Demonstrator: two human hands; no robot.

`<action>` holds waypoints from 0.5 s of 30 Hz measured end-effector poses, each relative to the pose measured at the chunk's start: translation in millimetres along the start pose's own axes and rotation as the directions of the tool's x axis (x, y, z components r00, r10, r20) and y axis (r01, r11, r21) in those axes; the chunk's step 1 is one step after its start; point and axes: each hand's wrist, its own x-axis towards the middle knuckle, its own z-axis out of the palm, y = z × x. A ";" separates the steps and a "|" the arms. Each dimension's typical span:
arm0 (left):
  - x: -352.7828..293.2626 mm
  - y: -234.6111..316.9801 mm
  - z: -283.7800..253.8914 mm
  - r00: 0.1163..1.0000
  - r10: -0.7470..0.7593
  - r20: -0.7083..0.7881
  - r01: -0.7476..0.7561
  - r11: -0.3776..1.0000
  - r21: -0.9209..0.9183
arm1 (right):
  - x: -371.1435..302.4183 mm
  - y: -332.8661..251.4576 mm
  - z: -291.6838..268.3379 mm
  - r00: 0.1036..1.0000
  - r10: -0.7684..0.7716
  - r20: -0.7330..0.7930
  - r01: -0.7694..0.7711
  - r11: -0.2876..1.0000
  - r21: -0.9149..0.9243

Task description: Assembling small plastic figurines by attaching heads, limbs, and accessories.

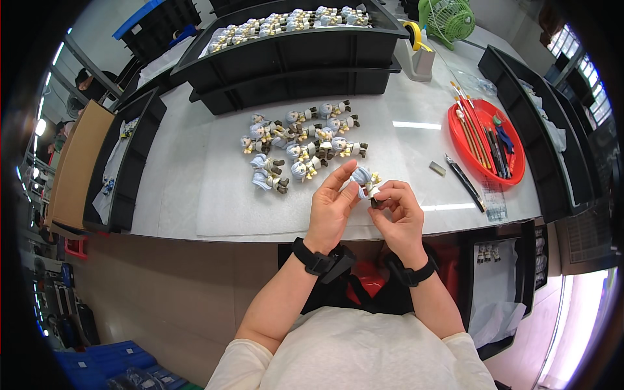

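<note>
Between my two hands, just above the near edge of the table, is a small figurine with pale blue hair, a white outfit and dark boots. My left hand pinches it by the head and hair, thumb and forefinger closed on it. The fingers of my right hand grip it lower down, near the boots. Beyond my hands, several figurines of the same kind lie in a loose cluster on a white foam sheet. Part of the held figurine is hidden by my fingers.
Stacked black crates full of figurines stand at the back. To the right are a red tray of brushes and pens, a craft knife, a small grey block and a tape dispenser. Black bins flank the table.
</note>
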 end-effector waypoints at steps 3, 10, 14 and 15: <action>0.5 -0.8 -0.2 1.000 -0.008 -0.004 0.008 1.000 -0.012 | -0.2 -0.8 0.0 1.000 0.003 -0.007 -0.003 1.000 -0.003; 0.9 -1.4 1.5 1.000 -0.006 -0.015 0.005 1.000 -0.006 | -0.7 -0.3 -3.7 1.000 0.016 -0.001 -0.016 1.000 0.021; 1.1 -1.3 2.1 1.000 -0.010 -0.022 0.009 1.000 -0.007 | -1.8 2.6 -5.9 0.999 0.038 -0.016 -0.037 0.994 0.104; 1.3 -1.5 1.5 1.000 -0.006 -0.018 0.006 1.000 -0.003 | -1.6 1.3 -5.9 0.999 0.038 -0.017 -0.036 0.994 0.103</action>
